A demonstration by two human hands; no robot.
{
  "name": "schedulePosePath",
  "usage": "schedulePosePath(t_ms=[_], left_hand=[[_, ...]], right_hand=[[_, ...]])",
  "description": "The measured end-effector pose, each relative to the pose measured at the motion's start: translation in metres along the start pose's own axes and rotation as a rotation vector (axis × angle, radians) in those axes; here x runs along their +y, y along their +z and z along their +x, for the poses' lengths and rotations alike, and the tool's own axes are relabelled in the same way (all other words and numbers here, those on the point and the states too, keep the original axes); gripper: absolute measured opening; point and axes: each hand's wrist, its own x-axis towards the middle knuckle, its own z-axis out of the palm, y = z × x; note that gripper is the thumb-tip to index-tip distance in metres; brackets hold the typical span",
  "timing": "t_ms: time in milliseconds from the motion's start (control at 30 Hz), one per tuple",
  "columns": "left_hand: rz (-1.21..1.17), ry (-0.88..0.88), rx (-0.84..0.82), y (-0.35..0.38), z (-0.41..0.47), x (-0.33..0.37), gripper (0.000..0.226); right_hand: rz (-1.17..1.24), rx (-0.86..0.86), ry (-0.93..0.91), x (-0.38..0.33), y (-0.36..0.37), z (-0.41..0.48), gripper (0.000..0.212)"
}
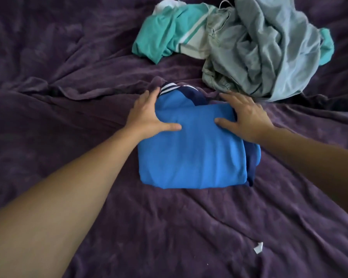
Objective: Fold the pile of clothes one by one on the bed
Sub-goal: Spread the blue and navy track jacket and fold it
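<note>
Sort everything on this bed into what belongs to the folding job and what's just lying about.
Job:
- blue shirt, folded, with the left hand and right hand resting on it
- teal garment and grey garments, unfolded
- purple bed, the work surface

Lying about:
- small white scrap

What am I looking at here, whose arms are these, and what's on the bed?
This is one picture from a camera worn on a person's head, looking forward and down, so the bare arms are the wearer's own; there is no machine. The left hand and right hand lie on a folded blue shirt, fingers fairly straight, pressing rather than gripping it. The shirt rests on a purple bedcover. Beyond it sits an unfolded pile of teal and grey clothes. A small white scrap lies nearer the camera.
</note>
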Motion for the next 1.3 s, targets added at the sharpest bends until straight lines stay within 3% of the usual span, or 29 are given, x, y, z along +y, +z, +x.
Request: schedulePosePath(t_ms=[100,233,333,433,600,733,867,933,1033,1133,1300], left_hand=[[0.430,0.190,-0.111,0.000,0.028,0.009,0.132],[0.336,0.162,-0.366,0.011,0.061,0.010,0.108],[0.352,0.215,-0.293,0.021,0.061,0.013,0.071],[0.371,0.233,-0.249,0.025,0.047,0.021,0.062],[0.350,0.089,-0.273,0.010,0.006,0.035,0.079],[0.409,0.089,-0.251,-0.012,-0.062,0.048,0.053],[0.398,0.156,-0.207,-0.050,-0.149,0.059,0.032],[0.405,0.202,-0.155,-0.072,-0.186,0.056,0.030],[0.435,0.225,-0.094,-0.109,-0.234,0.036,0.041],[0.411,0.144,-0.069,-0.145,-0.278,-0.001,0.042],[0.370,0.000,0.027,-0.205,-0.346,-0.081,0.058]], right_hand=[[-0.079,-0.075,-0.129,0.004,0.001,0.011,0.092],[0.064,-0.330,-0.111,-0.001,0.006,0.029,0.123],[-0.077,-0.419,-0.123,-0.004,0.021,0.031,0.137],[-0.080,-0.430,-0.090,-0.012,0.022,0.029,0.143],[-0.033,-0.359,-0.014,-0.025,0.009,-0.003,0.125],[-0.106,-0.280,-0.047,-0.045,-0.016,-0.054,0.101],[-0.167,-0.222,-0.133,-0.085,-0.047,-0.105,0.114],[-0.169,-0.255,-0.178,-0.114,-0.064,-0.124,0.117],[-0.210,-0.313,-0.275,-0.164,-0.079,-0.142,0.096],[-0.238,-0.326,-0.381,-0.225,-0.081,-0.151,0.073],[-0.347,-0.294,-0.575,-0.348,-0.067,-0.156,0.063]])
